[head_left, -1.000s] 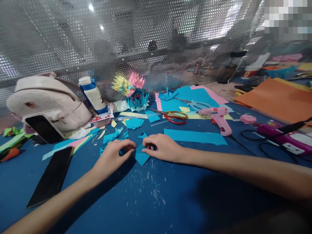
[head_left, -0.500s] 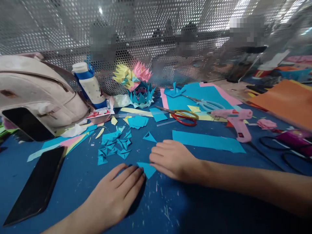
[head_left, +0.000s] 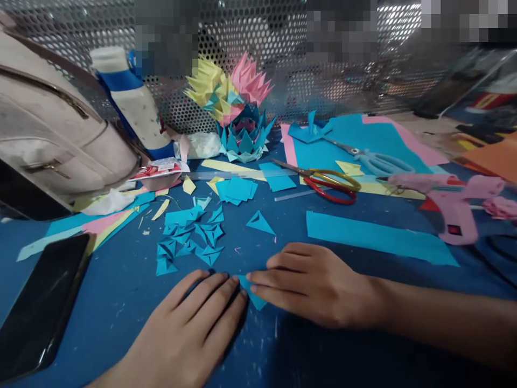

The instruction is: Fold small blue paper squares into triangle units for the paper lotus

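A small folded piece of blue paper, roughly a triangle, lies flat on the table between my hands. My left hand rests palm down with fingers stretched out, its fingertips at the paper's left edge. From the other side, my right hand has its outstretched fingertips pressed on the paper's upper part; its thumb is hidden. Just beyond sits a folded blue triangle. A cluster of folded blue paper pieces is spread to the left, and a stack of blue paper squares lies behind it.
Behind are scissors with red and yellow handles, light-blue scissors, a blue paper strip and a pink glue gun. Paper flowers stand by the perforated metal panel. A phone, bottle and bag occupy the left.
My right hand's fingers have straightened and slid further over the folded paper toward my left fingertips. The left hand stays at the paper's edge. The camera view has moved closer and lower.
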A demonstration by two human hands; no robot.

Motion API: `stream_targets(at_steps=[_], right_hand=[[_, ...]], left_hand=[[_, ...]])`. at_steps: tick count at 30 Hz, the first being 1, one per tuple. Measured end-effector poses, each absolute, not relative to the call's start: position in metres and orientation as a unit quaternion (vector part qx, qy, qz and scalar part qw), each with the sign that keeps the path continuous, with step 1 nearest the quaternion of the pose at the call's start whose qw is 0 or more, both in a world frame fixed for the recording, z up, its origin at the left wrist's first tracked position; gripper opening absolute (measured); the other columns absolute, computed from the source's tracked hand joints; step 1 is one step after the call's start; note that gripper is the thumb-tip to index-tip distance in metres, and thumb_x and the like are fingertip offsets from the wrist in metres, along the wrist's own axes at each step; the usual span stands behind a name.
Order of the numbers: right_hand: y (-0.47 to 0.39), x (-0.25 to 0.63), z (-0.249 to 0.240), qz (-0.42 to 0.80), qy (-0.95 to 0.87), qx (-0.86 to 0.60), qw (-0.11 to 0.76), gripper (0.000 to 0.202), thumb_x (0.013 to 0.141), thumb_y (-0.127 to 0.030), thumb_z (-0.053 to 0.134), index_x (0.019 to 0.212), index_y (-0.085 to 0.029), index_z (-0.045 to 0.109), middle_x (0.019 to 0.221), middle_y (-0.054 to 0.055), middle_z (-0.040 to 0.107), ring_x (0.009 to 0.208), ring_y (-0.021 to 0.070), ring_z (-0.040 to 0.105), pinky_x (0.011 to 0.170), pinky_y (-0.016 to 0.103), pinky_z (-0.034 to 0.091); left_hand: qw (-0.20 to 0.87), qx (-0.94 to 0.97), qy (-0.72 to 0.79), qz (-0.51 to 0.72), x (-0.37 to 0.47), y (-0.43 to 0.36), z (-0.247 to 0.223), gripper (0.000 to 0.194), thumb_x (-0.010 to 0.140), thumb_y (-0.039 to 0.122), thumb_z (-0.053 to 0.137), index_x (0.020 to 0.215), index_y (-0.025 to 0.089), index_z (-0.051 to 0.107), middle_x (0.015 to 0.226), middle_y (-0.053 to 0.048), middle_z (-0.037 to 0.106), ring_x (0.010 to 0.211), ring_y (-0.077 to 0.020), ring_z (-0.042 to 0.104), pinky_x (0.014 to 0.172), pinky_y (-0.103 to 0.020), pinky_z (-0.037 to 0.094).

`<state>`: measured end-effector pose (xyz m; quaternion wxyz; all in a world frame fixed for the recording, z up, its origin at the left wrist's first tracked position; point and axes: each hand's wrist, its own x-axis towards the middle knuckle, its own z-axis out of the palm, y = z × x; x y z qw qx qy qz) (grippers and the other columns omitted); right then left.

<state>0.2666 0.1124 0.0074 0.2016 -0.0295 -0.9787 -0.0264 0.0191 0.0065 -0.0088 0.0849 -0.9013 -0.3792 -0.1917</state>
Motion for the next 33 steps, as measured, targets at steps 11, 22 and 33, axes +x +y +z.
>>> stream_targets(at_steps=[11,22,33], right_hand=[[0.1195,0.2653,0.0127,-0.044,-0.985,0.016,0.167,0.039,0.104,-0.017,0.031,0.114,-0.019,0.069,0.125,0.002,0.069,0.094,0.0149,0.064,0.075,0.033,0.050],[0.1201,0.2632,0.0141,-0.044,-0.982,0.031,0.184,0.035,0.104,-0.014,0.035,0.112,-0.014,0.069,0.118,0.004,0.071,0.090,0.0143,0.065,0.071,0.033,0.050],[0.1204,0.2627,0.0143,-0.044,-0.980,0.040,0.192,0.038,0.104,-0.014,0.033,0.110,-0.014,0.070,0.116,0.005,0.072,0.090,0.0138,0.065,0.069,0.031,0.051]], left_hand=[[0.086,-0.906,-0.373,-0.179,0.0174,0.0079,-0.0048,0.039,0.104,0.019,0.033,0.122,0.016,0.068,0.121,-0.006,0.070,0.114,-0.0238,0.059,0.107,-0.040,0.036],[0.095,-0.914,-0.355,-0.171,0.0153,0.0056,-0.0023,0.038,0.103,0.015,0.034,0.123,0.012,0.066,0.136,-0.012,0.061,0.119,-0.0251,0.059,0.104,-0.040,0.038],[0.056,-0.912,-0.370,-0.167,0.0176,0.0058,-0.0055,0.037,0.102,0.013,0.037,0.129,0.010,0.061,0.133,-0.010,0.063,0.121,-0.0223,0.055,0.111,-0.039,0.029]])
